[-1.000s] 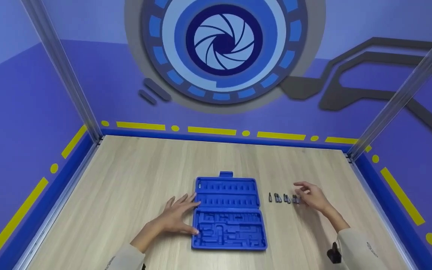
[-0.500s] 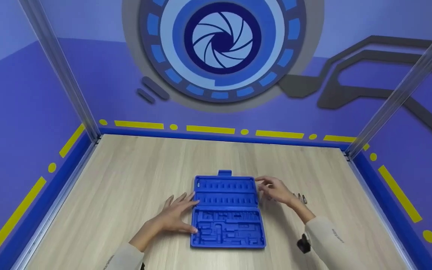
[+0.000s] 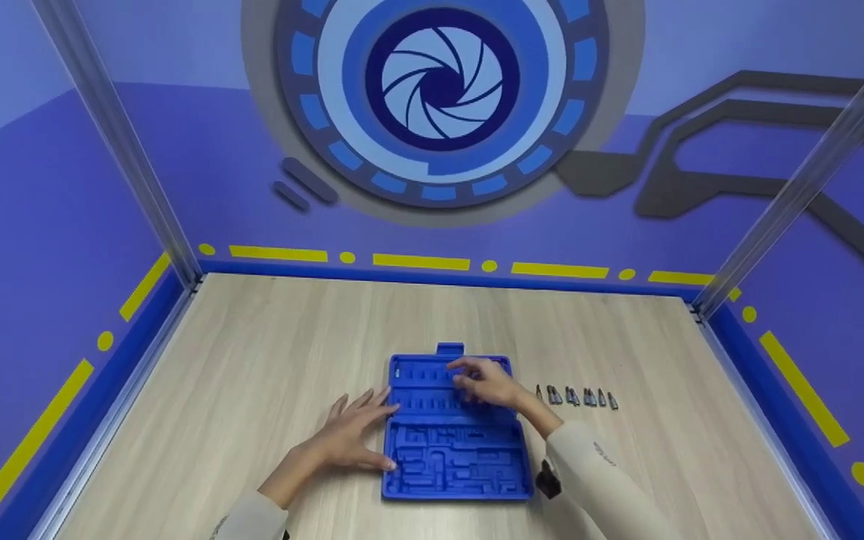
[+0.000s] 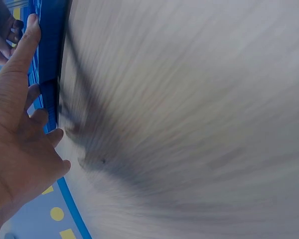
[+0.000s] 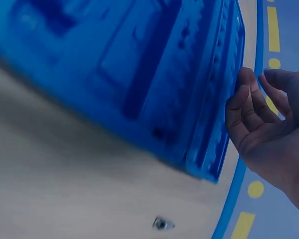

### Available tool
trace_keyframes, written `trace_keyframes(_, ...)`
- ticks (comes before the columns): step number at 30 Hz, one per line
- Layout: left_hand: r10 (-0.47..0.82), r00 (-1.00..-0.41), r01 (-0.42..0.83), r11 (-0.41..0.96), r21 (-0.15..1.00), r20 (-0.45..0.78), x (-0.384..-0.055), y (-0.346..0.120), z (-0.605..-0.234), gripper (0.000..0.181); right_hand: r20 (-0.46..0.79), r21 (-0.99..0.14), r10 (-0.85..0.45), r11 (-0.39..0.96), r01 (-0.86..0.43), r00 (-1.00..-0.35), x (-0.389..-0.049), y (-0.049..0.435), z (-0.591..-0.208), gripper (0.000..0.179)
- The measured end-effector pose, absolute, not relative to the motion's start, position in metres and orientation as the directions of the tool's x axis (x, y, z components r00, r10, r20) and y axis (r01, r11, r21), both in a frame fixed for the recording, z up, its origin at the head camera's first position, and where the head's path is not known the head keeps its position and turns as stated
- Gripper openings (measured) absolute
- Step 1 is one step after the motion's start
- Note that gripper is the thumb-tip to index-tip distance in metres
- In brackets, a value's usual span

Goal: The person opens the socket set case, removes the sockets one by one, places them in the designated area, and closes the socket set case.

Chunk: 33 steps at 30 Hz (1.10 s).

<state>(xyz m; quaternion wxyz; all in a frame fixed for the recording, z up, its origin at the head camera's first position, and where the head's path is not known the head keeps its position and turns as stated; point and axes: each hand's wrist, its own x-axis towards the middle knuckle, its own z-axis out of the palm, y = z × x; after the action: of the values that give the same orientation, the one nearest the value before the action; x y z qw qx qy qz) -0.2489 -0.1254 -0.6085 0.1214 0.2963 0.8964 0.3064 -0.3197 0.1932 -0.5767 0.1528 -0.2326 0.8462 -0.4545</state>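
Note:
A blue plastic tool case (image 3: 453,421) lies unfolded on the wooden table, its two moulded halves facing up. My left hand (image 3: 348,436) rests at its left side with fingers spread, the thumb on the lower half's rim and the fingertips by the upper half. In the left wrist view the thumb (image 4: 29,42) lies straight along the case's edge. Over the upper half is my right hand (image 3: 490,384), fingers loosely bent. The right wrist view shows nothing between those fingers (image 5: 234,112) and the thumb. Right of the case stand small metal bits (image 3: 589,397) in a row.
The wooden table (image 3: 289,337) is bounded by blue and purple panels (image 3: 199,172) with yellow markings. Metal posts (image 3: 132,150) rise at the back corners. A latch tab (image 3: 450,349) sticks out from the case's far edge.
My right hand has moved left from the metal bits, past the case's right edge, to above its upper half. The bits are uncovered again. My left hand has stayed at the case.

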Motion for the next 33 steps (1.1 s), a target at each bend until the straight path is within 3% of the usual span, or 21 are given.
trace_keyframes(10,0.604,-0.795,0.442,0.637,0.632,-0.053,-0.247,-0.124,-0.611,0.100,-0.112,-0.866,-0.483,0.477,-0.154,-0.868,-0.326,0.134,-0.576,0.034)
trace_keyframes(24,0.609,-0.793,0.455,0.626,0.633,-0.032,-0.249,-0.126,-0.611,0.099,-0.352,-0.896,-0.356,0.396,0.201,-0.866,-0.334,0.091,-0.587,0.039)
trace_keyframes(33,0.606,-0.795,0.452,0.630,0.632,-0.035,-0.250,-0.127,-0.610,0.098,-0.334,-0.863,-0.301,0.479,0.162,-0.893,-0.332,0.079,-0.590,0.041)
